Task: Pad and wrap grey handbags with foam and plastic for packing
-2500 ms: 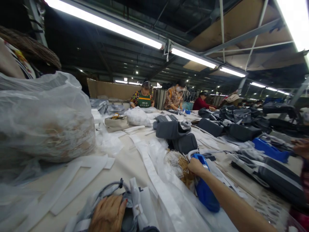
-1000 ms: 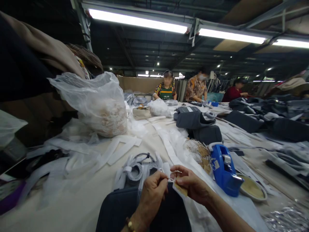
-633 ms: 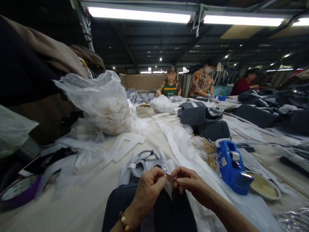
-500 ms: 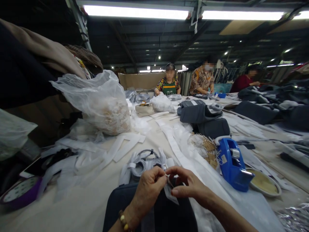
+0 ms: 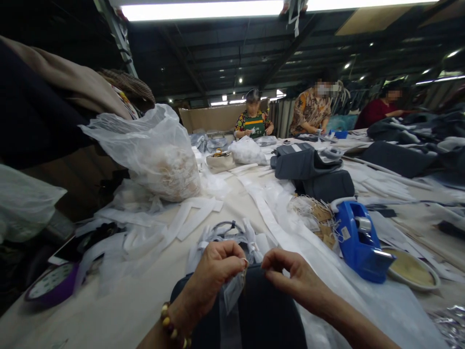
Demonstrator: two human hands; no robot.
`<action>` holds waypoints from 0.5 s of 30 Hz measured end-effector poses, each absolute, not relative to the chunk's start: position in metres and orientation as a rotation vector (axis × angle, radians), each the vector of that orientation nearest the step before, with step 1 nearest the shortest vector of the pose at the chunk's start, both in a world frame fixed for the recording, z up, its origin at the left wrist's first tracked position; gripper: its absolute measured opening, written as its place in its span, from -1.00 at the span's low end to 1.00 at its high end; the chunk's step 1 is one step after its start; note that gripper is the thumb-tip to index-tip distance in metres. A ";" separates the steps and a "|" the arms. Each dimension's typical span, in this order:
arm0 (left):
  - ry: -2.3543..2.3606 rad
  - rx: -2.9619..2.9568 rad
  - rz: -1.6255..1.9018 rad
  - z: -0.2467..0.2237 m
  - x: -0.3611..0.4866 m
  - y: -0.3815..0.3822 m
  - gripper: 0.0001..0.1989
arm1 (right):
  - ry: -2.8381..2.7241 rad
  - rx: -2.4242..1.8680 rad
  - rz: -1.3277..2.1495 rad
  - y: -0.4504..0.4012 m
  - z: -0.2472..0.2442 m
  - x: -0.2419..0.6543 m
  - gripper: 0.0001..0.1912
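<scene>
My left hand point(image 5: 220, 266) is closed in a pinch on a thin string of a hang tag point(image 5: 232, 293). The tag looks pale and dangles below my fingertips. To its right, my right hand point(image 5: 290, 274) has its thumb and index finger curled close together; whatever they pinch is too small to make out. A gap separates the two hands. Beneath both lies a dark bag point(image 5: 269, 310) with a pale strip down its front. Behind it is its handle point(image 5: 227, 225), with clear plastic wrapping around its base.
On the right stand a blue tape dispenser point(image 5: 363, 242), a round dish point(image 5: 414, 269) and brown tags with strings point(image 5: 325, 225). Dark bags point(image 5: 305, 167) lie beyond. A large plastic bag point(image 5: 163, 160) and a purple basket point(image 5: 54, 286) are on the left. Several people work across the table.
My hands have moved apart; they met at the string before. The tag now hangs from my left hand alone. The view has shifted slightly.
</scene>
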State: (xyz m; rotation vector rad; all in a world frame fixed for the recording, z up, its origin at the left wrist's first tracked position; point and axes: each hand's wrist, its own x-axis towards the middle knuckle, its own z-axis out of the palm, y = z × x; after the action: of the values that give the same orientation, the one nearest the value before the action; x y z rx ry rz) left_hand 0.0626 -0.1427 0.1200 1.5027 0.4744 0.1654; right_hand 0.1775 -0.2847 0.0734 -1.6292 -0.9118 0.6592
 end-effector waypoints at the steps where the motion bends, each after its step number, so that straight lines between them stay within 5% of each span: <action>1: 0.471 1.491 0.143 0.123 0.062 -0.142 -0.91 | -0.948 -1.629 0.623 -0.286 0.077 0.177 -0.89; 6: 0.434 1.473 0.108 0.131 0.062 -0.143 -0.89 | -1.156 -1.461 0.590 -0.281 0.086 0.168 -0.73; 15: 0.426 1.559 0.100 0.135 0.052 -0.141 -0.93 | -1.056 -1.279 0.856 -0.276 0.080 0.163 -0.82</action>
State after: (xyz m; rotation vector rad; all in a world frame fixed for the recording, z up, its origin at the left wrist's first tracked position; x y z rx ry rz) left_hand 0.0521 -0.1408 0.1353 1.5590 0.4263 0.1000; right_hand 0.1629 -0.2764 0.0797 -1.2793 -1.0559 0.8557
